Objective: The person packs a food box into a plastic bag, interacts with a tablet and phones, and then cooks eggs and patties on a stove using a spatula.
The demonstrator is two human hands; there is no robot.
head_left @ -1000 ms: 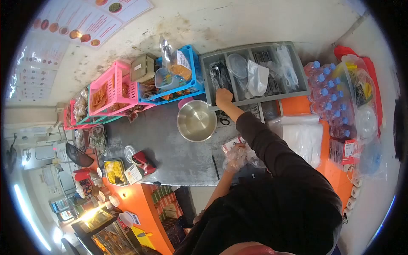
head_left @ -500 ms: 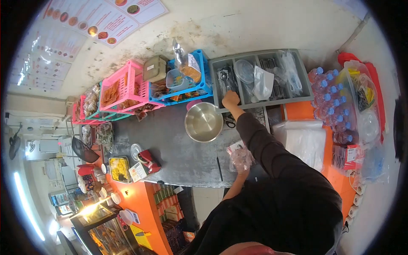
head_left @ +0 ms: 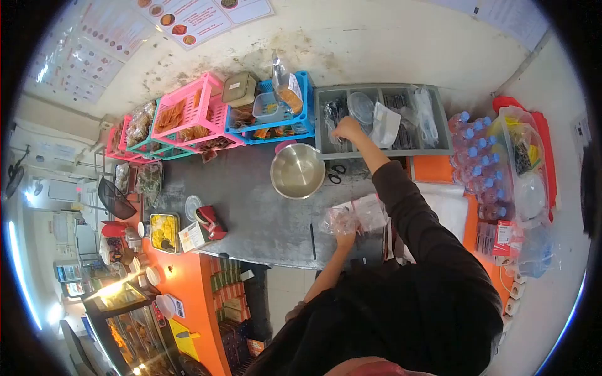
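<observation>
My right hand (head_left: 349, 130) is over the left compartment of a grey divided tray (head_left: 389, 152). Its fingers are closed at the clear plastic packets (head_left: 334, 114) there; whether one is pinched is too small to tell. Lower down, my left hand (head_left: 345, 238) grips a crumpled clear plastic bag (head_left: 342, 220) above the dark table. A flat clear bag with red print (head_left: 370, 212) lies right beside it. Between the hands and to the left stands a steel bowl (head_left: 298, 170), with black-handled scissors (head_left: 337, 173) at its right. A thin black stick (head_left: 313, 241) lies left of my left hand.
Blue (head_left: 307, 116) and pink baskets (head_left: 210, 113) of packaged food line the wall. Bottles (head_left: 473, 160) stand right of the tray, near a clear tub (head_left: 523, 163). A yellow food container (head_left: 164, 233) and a red device (head_left: 212, 224) are at the left.
My right hand has lifted slightly and shifted right within the tray's left compartment. My left hand and its bag have moved up and left, and the view has turned a little.
</observation>
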